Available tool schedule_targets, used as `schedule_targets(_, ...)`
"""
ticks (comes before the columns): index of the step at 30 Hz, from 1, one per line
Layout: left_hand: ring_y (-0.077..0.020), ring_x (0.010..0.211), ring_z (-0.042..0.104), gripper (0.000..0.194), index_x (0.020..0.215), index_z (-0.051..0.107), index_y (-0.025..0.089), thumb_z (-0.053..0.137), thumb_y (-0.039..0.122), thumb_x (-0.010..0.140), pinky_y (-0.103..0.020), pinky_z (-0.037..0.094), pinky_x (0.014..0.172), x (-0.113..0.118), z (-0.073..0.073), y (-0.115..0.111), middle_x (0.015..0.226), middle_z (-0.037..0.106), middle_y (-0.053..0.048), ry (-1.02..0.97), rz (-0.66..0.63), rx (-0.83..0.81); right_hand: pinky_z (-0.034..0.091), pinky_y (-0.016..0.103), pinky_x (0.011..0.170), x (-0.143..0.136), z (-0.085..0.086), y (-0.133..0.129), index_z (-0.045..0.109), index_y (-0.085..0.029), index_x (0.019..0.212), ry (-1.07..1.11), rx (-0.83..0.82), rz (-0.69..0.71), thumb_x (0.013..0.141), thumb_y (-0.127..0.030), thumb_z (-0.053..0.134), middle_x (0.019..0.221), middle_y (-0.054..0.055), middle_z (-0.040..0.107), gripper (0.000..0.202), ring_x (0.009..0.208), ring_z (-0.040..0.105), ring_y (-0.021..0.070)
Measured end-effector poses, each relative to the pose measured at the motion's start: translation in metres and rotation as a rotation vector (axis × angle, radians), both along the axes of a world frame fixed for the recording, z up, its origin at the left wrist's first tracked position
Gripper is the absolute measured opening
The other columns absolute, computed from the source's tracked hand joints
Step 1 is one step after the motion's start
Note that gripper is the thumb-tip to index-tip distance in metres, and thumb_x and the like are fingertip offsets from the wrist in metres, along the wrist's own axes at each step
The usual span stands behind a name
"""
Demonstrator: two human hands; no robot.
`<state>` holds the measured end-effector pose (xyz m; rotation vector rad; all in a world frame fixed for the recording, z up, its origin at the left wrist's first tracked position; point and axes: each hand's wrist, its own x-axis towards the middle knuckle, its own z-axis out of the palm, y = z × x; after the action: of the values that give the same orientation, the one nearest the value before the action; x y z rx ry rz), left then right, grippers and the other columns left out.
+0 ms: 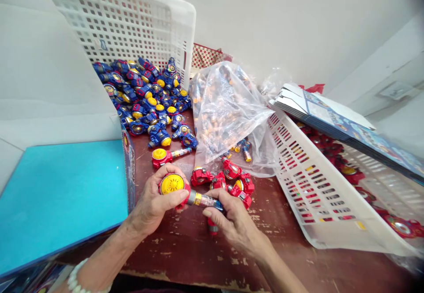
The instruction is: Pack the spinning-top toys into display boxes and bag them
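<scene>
My left hand [155,198] is closed around a red toy launcher [172,184] with a round yellow cap. From its right side sticks a grey collar joined to a clear tube [207,201] with colourful contents and a blue end. The fingers and thumb of my right hand [233,215] pinch that tube near its blue end. Just beyond my hands lie several loose red toys [232,168] without tubes. Another red toy with a yellow cap [159,155] and a tube fitted rests behind my left hand. A red piece [213,227] shows partly below the held tube.
A tipped white basket [190,32] and a heap of blue toys [149,94] stand at the back left. A clear plastic bag [228,107] of tubes lies centrally. Right is a white basket [308,204] of red toys, with flat printed boxes [344,121] across it. A turquoise panel [66,196] is left.
</scene>
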<state>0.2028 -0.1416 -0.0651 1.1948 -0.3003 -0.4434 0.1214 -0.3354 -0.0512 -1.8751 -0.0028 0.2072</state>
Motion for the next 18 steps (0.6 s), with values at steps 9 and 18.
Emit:
schedule_targets(9,-0.0091,0.058,0.056,0.023,0.082,0.059,0.021,0.075,0.029,0.069,-0.019,0.048,0.049,0.006,0.000,-0.002,0.080,0.060,0.002,-0.034,0.077,-0.018,0.033,0.022,0.060,0.015,0.000,0.002,0.059,-0.020,0.106,-0.060,-0.030,-0.009,0.089,-0.049,0.057,0.080,0.000,0.053,0.033,0.070,0.045,0.0115)
schedule_targets(18,-0.0120,0.058,0.057,0.030,0.083,0.057,0.021,0.078,0.027,0.063,-0.022,0.049,0.048,0.022,-0.008,-0.012,0.080,0.061,0.002,-0.103,0.293,0.020,0.040,0.022,0.063,0.062,0.010,-0.043,0.063,-0.020,0.100,-0.061,-0.162,-0.029,0.093,-0.050,0.046,0.084,0.000,0.060,0.036,0.072,0.052,0.0125)
